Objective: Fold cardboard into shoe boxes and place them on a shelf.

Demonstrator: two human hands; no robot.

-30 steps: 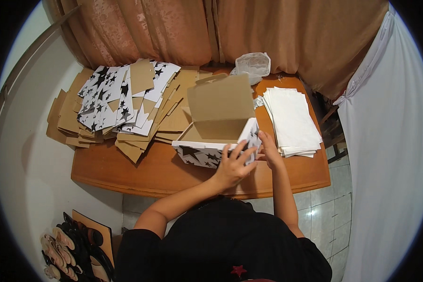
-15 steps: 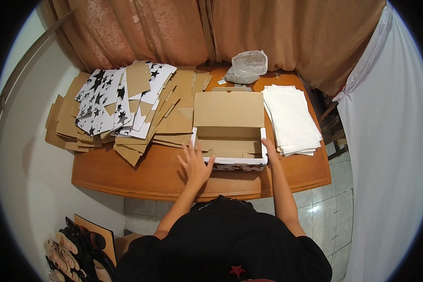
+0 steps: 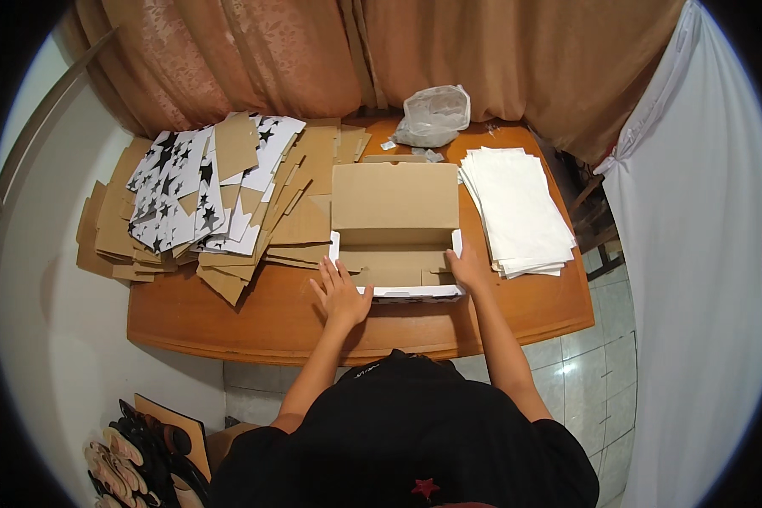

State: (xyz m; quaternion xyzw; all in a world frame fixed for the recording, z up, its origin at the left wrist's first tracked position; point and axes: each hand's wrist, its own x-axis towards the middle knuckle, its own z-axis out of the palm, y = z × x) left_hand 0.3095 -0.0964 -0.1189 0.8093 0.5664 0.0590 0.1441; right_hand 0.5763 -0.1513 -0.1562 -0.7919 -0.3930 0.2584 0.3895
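An open cardboard box (image 3: 395,197) stands on the wooden table in front of me, its brown lid raised at the back. Inside, it is plain brown; the rims are white, and a narrow strip of its star-printed front shows. My left hand (image 3: 343,295) lies against the box's front left corner, fingers stretched out and apart. At the right wall, my right hand (image 3: 469,271) grips the box, with the thumb side over the rim and the other fingers partly hidden.
A heap of flat cardboard pieces (image 3: 305,173), some white with black stars, covers the table's left side. White paper sheets (image 3: 516,207) are stacked to the right. Behind the box sits a clear plastic bag (image 3: 434,117). Several sandals (image 3: 123,457) stand at the lower left.
My left hand has settled flatter against the box's corner. The right hand's thumb side has come over the right rim. Less of the printed front shows, and the whole view has shifted slightly.
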